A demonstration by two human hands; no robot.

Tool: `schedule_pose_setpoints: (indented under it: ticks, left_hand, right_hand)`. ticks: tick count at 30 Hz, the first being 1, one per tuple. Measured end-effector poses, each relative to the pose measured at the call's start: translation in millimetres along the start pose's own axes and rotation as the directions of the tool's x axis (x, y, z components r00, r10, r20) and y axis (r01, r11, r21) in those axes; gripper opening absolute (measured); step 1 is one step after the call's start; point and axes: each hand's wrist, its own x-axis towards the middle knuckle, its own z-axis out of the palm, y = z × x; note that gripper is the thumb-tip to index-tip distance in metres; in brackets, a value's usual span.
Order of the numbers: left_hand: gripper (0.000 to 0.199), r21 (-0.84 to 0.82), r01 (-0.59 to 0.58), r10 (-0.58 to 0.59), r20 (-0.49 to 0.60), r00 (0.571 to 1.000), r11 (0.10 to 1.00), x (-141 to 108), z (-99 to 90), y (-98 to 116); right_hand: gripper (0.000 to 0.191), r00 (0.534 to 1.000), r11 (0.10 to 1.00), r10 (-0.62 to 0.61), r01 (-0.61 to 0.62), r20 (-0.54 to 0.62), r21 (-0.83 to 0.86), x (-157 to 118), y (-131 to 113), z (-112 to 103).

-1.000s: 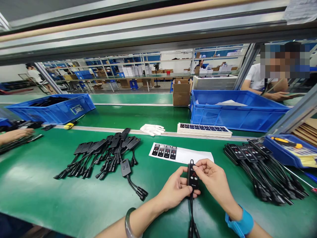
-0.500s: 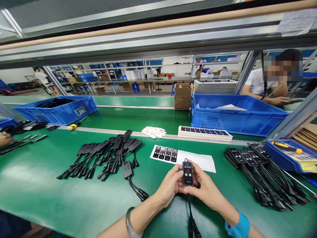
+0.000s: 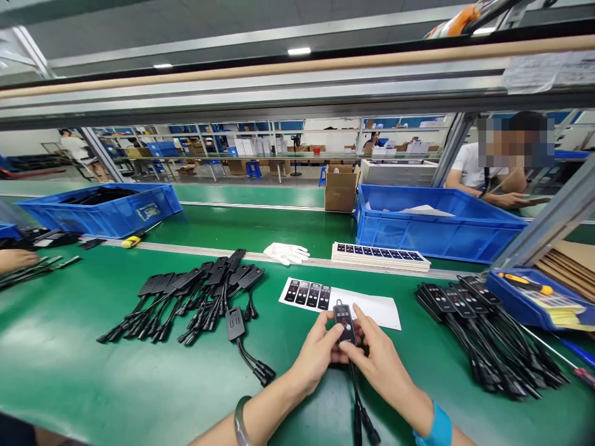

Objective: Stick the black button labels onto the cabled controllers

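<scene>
A small black controller (image 3: 344, 319) with a printed label face and cables hanging below it is held up above the green bench. My left hand (image 3: 318, 350) is closed around its left side, the thumb lying on the face. My right hand (image 3: 379, 356) grips the right side and lower edge, its thumb near the bottom corner and its index finger raised off the edge. Behind my hands lies a white sheet (image 3: 365, 308) with several black labels (image 3: 308, 293) at its left end. Part of the controller's right edge is hidden by fingers.
Several black controllers (image 3: 186, 277) lie piled at left, one (image 3: 235, 324) nearer me. Labelled controllers (image 3: 458, 298) are heaped at right beside a small blue tray (image 3: 525, 303). A white glove (image 3: 286, 253), stacked label sheets (image 3: 379, 259) and blue bins (image 3: 437, 232) stand behind. Another person's hand (image 3: 17, 260) is at far left.
The controller has tilted slightly within my hands. My left thumb has moved onto its face, and my right index finger has lifted from its side. The whole view has shifted a little.
</scene>
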Motion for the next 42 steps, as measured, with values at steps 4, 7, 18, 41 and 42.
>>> schedule_pose_setpoints:
  ticks: [4,7,18,41,42]
  left_hand:
    - [0.044,0.19,-0.085,0.064,0.112,0.992,0.978,0.0,-8.6,10.4]
    - [0.034,0.77,-0.266,0.237,0.153,0.959,0.58,1.0,-22.5,17.5]
    - [0.042,0.924,0.092,0.244,0.002,0.97,-0.372,5.8,-35.6,14.6]
    - [0.042,0.92,0.18,0.251,-0.093,0.963,-0.349,9.0,-38.0,23.6]
    - [0.043,0.92,0.186,0.265,-0.094,0.96,-0.346,10.2,-41.0,26.9]
  right_hand:
    - [0.047,0.988,0.964,-0.112,0.082,-0.105,-0.254,9.3,-0.3,-20.2]
    - [0.041,0.955,0.871,-0.171,0.032,-0.243,-0.49,23.0,3.6,-61.6]
    - [0.023,0.898,0.277,0.131,-0.44,-0.42,-0.854,29.0,44.1,-181.3]
    - [0.023,0.96,0.941,-0.253,0.216,-0.119,-0.263,69.7,-1.6,-2.9]
    - [0.022,0.951,0.951,-0.261,0.224,-0.166,-0.212,62.0,-5.9,-7.6]
